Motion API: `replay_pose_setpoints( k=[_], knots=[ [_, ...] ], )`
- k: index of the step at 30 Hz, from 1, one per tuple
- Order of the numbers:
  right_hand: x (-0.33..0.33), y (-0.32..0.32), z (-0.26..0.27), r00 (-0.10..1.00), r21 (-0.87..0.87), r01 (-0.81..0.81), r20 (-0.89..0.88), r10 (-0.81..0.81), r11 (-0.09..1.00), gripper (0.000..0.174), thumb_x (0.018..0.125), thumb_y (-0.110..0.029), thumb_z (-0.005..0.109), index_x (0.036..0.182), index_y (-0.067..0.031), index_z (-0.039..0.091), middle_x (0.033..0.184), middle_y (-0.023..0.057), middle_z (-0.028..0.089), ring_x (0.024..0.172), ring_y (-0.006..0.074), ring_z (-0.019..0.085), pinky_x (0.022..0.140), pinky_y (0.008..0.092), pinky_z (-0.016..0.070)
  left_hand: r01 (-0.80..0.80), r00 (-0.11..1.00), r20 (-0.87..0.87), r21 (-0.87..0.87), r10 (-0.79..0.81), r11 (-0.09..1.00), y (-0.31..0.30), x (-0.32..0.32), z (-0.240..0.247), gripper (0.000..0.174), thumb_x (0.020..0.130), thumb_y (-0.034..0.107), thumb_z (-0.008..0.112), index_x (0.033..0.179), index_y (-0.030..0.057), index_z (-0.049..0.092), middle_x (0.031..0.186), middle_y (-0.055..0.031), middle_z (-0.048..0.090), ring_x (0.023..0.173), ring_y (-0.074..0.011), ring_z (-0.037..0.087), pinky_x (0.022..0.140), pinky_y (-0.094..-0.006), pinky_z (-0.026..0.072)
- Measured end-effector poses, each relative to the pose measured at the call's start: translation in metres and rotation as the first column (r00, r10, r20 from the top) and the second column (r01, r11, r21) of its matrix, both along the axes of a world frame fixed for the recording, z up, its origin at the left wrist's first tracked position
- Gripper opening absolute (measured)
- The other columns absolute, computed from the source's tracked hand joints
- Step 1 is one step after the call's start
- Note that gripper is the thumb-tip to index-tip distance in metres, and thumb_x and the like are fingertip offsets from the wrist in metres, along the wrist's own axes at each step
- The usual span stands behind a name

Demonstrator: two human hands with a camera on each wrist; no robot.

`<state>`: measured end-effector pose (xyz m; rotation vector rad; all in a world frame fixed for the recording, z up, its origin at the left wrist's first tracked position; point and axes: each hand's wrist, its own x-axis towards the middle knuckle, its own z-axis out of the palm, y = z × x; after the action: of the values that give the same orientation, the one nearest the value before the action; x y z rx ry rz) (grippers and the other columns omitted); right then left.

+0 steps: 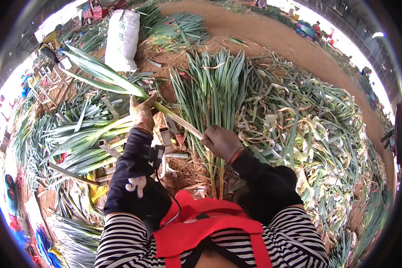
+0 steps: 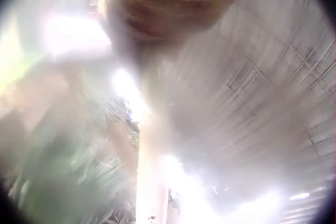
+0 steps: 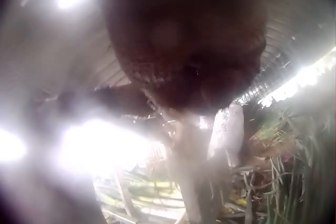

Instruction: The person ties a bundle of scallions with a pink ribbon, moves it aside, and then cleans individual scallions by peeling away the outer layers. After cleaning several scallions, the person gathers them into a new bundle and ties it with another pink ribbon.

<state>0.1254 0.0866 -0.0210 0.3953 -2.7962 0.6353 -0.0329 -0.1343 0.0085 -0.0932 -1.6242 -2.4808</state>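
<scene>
A long green onion (image 1: 179, 119) lies slantwise between my hands, its leaves to the upper left and its pale stalk end to the lower right. My left hand (image 1: 143, 115) grips it just below the leaves. Gloved, my right hand (image 1: 223, 142) holds the pale end with curled fingers. In the left wrist view the pale stalk (image 2: 152, 182) hangs down from the blurred left hand (image 2: 168, 11). The right wrist view is hazy, with the dark right hand (image 3: 189, 50) filling its top. Under my right hand a row of green onions (image 1: 216, 96) lies on the ground, roots toward me.
Stripped leaves (image 1: 308, 134) are heaped on the right. On the left, more green onions (image 1: 87, 143) lie across a metal frame (image 1: 73, 174). A white sack (image 1: 122, 40) stands ahead, a bare dirt path (image 1: 254, 33) beyond. Another person (image 1: 52, 42) bends at the far left.
</scene>
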Motion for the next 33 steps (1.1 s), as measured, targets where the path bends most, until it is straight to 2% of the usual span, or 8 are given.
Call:
replay_pose_setpoints(
  k=[15,19,21,22,24,27,28,33],
  knots=[
    [0.05,0.018,-0.105,0.567,0.278,-0.501,0.821,0.068,0.82,0.031,0.083,-0.039,0.057,0.093,-0.0108,0.065,0.087,0.0138,0.066,0.083,0.0329,0.063,0.075,0.0424,0.0481,0.202,0.929,0.366,-0.364,-0.06,0.909,-0.09,-0.03,-0.054,0.017,0.079,0.008,0.067,0.087,-0.0036,0.057,0.074,-0.0126,0.061,0.066,-0.0257,0.062,0.057,-0.0367,0.0536],
    [0.042,0.034,-0.126,0.429,0.213,-0.558,0.902,0.058,0.802,0.032,0.082,-0.037,0.057,0.101,-0.0133,0.066,0.094,0.015,0.066,0.09,0.0353,0.062,0.08,0.0437,0.0477,0.32,0.861,0.508,-0.596,0.037,0.736,-0.096,-0.046,-0.067,0.012,0.089,0.015,0.056,0.093,0.0049,0.06,0.079,-0.0138,0.065,0.075,-0.0226,0.064,0.072,-0.0392,0.0526],
    [0.046,0.051,-0.14,0.595,0.226,-0.448,0.798,0.099,0.865,0.027,0.081,-0.035,0.06,0.096,-0.0139,0.069,0.091,0.0136,0.067,0.089,0.0337,0.064,0.077,0.0413,0.0502,0.259,0.946,0.221,-0.955,-0.235,0.143,-0.128,-0.092,-0.147,0.016,0.095,0.022,0.049,0.098,0.0106,0.059,0.089,-0.0146,0.066,0.086,-0.0226,0.063,0.089,-0.045,0.0449],
    [0.044,0.063,-0.159,0.597,0.207,-0.463,0.792,0.13,0.862,0.022,0.079,-0.032,0.062,0.092,-0.0146,0.069,0.091,0.0152,0.067,0.088,0.0346,0.063,0.076,0.0425,0.0502,0.429,0.866,0.475,-0.544,-0.157,0.722,-0.152,-0.138,-0.223,0.019,0.093,0.025,0.05,0.108,0.0169,0.057,0.094,-0.0177,0.065,0.096,-0.0243,0.06,0.097,-0.0475,0.0363],
    [0.045,0.071,-0.147,0.571,0.208,-0.351,0.82,0.033,0.913,0.028,0.07,-0.032,0.07,0.091,-0.0134,0.069,0.09,0.0132,0.068,0.088,0.0302,0.064,0.075,0.0409,0.0508,0.488,0.872,0.473,-0.826,-0.124,0.282,-0.139,-0.107,-0.187,0.044,0.087,0.023,0.055,0.131,0.0226,0.049,0.118,-0.0224,0.057,0.103,-0.0273,0.057,0.102,-0.042,0.0336],
    [0.034,0.093,-0.193,0.478,0.239,-0.549,0.876,0.066,0.801,0.034,0.068,-0.037,0.073,0.092,-0.0127,0.069,0.09,0.0129,0.068,0.088,0.0298,0.065,0.074,0.0398,0.0512,0.32,0.916,0.388,-0.564,-0.098,0.761,-0.115,-0.093,-0.147,0.041,0.08,0.017,0.07,0.116,0.0065,0.054,0.117,-0.0182,0.059,0.088,-0.0256,0.059,0.074,-0.0339,0.0495],
    [0.032,0.093,-0.188,0.457,0.227,-0.546,0.888,0.059,0.807,0.034,0.068,-0.037,0.073,0.092,-0.0127,0.069,0.09,0.0129,0.068,0.088,0.0298,0.065,0.074,0.0398,0.0512,0.014,0.984,-0.015,-0.986,-0.175,0.167,-0.121,-0.109,-0.146,0.022,0.083,0.016,0.065,0.103,0.0062,0.063,0.113,-0.0182,0.059,0.085,-0.0263,0.058,0.073,-0.0337,0.0486],
    [0.022,0.078,-0.249,0.626,0.351,-0.729,0.69,0.363,0.588,0.034,0.08,-0.033,0.059,0.104,-0.0099,0.066,0.101,0.01,0.068,0.091,0.0304,0.064,0.075,0.0387,0.051,0.261,0.963,0.167,-0.779,-0.214,0.57,-0.039,-0.018,-0.018,0.041,0.087,0.021,0.064,0.119,-0.0024,0.054,0.108,-0.0166,0.061,0.095,-0.0216,0.059,0.084,-0.0305,0.0465]
  ],
)
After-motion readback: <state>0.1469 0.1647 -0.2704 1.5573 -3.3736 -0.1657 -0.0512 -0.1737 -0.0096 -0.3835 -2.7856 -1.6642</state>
